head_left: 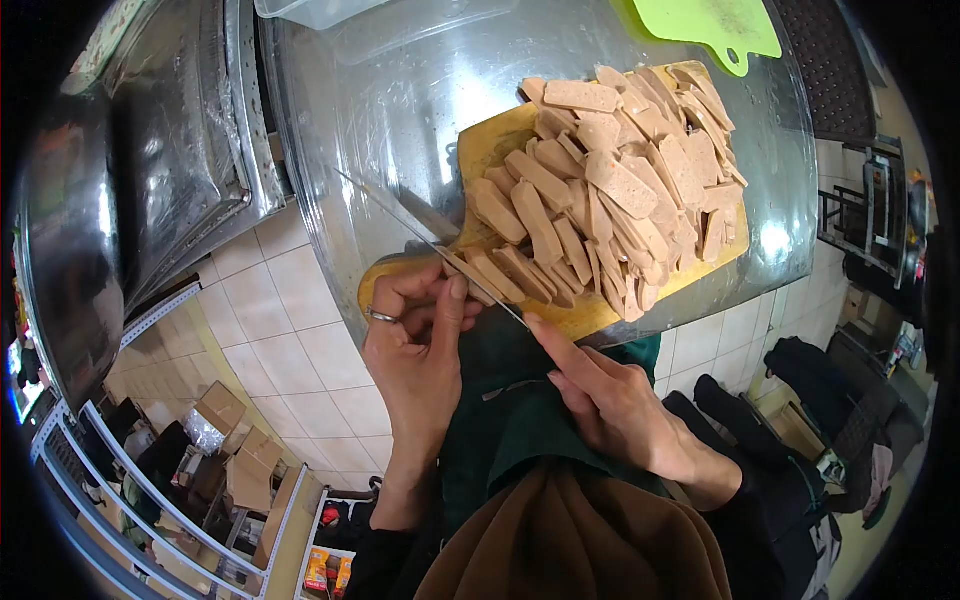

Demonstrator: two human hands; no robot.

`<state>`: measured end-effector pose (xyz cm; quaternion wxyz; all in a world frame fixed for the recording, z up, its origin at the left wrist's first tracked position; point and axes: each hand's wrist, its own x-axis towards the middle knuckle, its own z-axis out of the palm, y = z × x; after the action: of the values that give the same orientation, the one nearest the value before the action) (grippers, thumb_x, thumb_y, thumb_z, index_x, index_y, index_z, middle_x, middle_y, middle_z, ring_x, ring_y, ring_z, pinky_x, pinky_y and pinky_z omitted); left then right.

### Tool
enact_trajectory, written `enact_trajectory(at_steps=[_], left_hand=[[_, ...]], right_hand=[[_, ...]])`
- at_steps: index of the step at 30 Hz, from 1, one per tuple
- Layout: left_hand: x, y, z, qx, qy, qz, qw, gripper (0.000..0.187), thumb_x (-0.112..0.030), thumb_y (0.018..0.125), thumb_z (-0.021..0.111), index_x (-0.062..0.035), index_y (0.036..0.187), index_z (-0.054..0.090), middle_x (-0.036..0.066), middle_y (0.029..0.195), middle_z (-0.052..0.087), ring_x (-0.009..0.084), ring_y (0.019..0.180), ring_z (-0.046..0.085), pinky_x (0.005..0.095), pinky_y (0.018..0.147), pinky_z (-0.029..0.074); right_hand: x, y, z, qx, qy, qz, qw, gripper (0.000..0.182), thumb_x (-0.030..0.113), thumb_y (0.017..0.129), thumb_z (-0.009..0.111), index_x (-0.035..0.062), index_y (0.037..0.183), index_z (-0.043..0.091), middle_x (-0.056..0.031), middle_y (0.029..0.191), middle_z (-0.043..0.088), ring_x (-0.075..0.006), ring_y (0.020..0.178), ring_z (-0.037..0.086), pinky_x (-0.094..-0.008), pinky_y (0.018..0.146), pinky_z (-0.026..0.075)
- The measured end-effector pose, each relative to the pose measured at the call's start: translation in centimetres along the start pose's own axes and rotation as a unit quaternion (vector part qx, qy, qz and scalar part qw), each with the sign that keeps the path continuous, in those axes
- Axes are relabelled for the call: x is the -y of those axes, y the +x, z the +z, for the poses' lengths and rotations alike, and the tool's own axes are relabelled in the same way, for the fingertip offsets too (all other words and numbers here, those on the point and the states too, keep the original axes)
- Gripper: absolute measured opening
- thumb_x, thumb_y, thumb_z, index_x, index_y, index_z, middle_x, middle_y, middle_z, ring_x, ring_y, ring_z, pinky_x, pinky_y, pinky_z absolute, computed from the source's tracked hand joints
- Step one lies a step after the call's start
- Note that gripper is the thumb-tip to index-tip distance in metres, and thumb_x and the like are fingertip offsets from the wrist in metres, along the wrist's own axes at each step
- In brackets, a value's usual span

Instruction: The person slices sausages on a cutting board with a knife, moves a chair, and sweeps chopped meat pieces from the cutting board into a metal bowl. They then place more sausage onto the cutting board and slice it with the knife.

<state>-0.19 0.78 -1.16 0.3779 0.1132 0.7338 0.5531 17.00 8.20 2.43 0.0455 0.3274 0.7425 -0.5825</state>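
A wooden cutting board (490,135) is heaped with many pale pinkish-brown slices of sausage-like meat (625,185). A long thin knife (400,217) slants over the board's near left part, close to the nearest slices. My right hand (625,405) grips it at the lower end, index finger stretched along the blade; the handle is hidden in the palm. Beside the blade, my left hand (420,335) has its fingers curled and thumb pressed in, at the edge of the nearest slices. Whatever lies between those fingertips is hidden.
The board rests on a shiny steel table (370,130). At its far side are a bright green cutting board (715,30) and a clear plastic container (320,10). Steel equipment (165,150) stands left. Cardboard boxes (255,470) sit behind a shelf rack at lower left.
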Motion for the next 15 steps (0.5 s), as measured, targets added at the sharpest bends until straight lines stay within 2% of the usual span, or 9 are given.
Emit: enact_trajectory(at_steps=[7, 11, 13, 15], left_hand=[[0.4, 0.0, 0.1, -0.006, 0.037, 0.019, 0.999, 0.015, -0.007, 0.094, 0.063, 0.0031, 0.103, 0.057, 0.009, 0.086, 0.066, 0.0127, 0.075, 0.068, 0.0220, 0.066, 0.053], [0.8, -0.2, 0.2, -0.011, 0.039, 0.034, 0.999, 0.013, -0.007, 0.094, 0.062, 0.0026, 0.103, 0.058, 0.008, 0.085, 0.067, 0.0129, 0.074, 0.069, 0.0219, 0.064, 0.053], [0.8, -0.3, 0.4, -0.023, 0.064, 0.043, 0.997, 0.015, -0.007, 0.094, 0.062, 0.0023, 0.105, 0.059, 0.008, 0.085, 0.067, 0.0131, 0.075, 0.069, 0.0218, 0.066, 0.052], [0.9, -0.3, 0.6, -0.021, 0.072, 0.053, 0.996, 0.018, -0.007, 0.094, 0.063, 0.0018, 0.109, 0.059, 0.009, 0.089, 0.066, 0.0135, 0.077, 0.068, 0.0221, 0.068, 0.053]], right_hand=[[0.1, -0.9, -0.2, -0.013, -0.033, 0.007, 0.999, 0.065, 0.003, 0.091, 0.057, 0.0174, 0.149, 0.032, -0.0197, 0.077, 0.058, -0.0416, 0.067, 0.060, -0.0456, 0.061, 0.051], [-0.6, 1.4, 1.0, -0.063, -0.033, -0.057, 0.996, 0.061, 0.004, 0.092, 0.057, 0.0143, 0.147, 0.034, -0.0238, 0.092, 0.063, -0.0455, 0.078, 0.062, -0.0453, 0.068, 0.053], [-0.8, 1.7, 0.9, -0.076, -0.025, -0.064, 0.995, 0.059, 0.003, 0.092, 0.056, 0.0126, 0.146, 0.036, -0.0259, 0.102, 0.063, -0.0480, 0.087, 0.062, -0.0435, 0.075, 0.054], [-1.0, 2.2, 0.2, -0.095, -0.020, -0.111, 0.989, 0.058, 0.002, 0.092, 0.055, 0.0119, 0.146, 0.036, -0.0268, 0.109, 0.062, -0.0487, 0.097, 0.059, -0.0416, 0.082, 0.052]])
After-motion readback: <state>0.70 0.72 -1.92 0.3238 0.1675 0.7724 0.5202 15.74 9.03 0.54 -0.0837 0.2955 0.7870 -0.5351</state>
